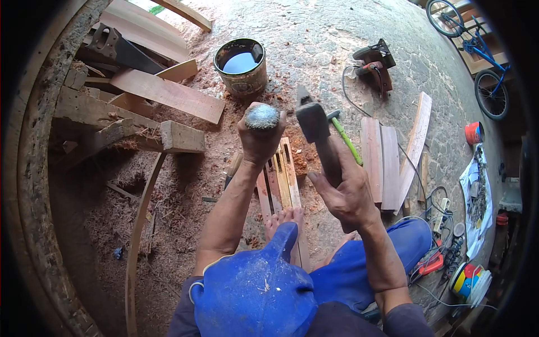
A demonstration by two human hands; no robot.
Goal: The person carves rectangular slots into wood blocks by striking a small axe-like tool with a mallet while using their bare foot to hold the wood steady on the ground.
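My left hand is wrapped round an upright tool, probably a chisel, whose battered round top faces me; its lower part is hidden. My right hand grips a hammer by its handle, the dark head raised to the right of the chisel top. Beneath both hands lie narrow slotted wooden pieces, with my bare foot resting on them. Behind the hammer a green-handled hammer lies on the ground.
A bucket of liquid stands ahead. Planks, a handsaw and a timber frame occupy the left. Rightward are a power tool, boards, cords, a red can and a blue bicycle.
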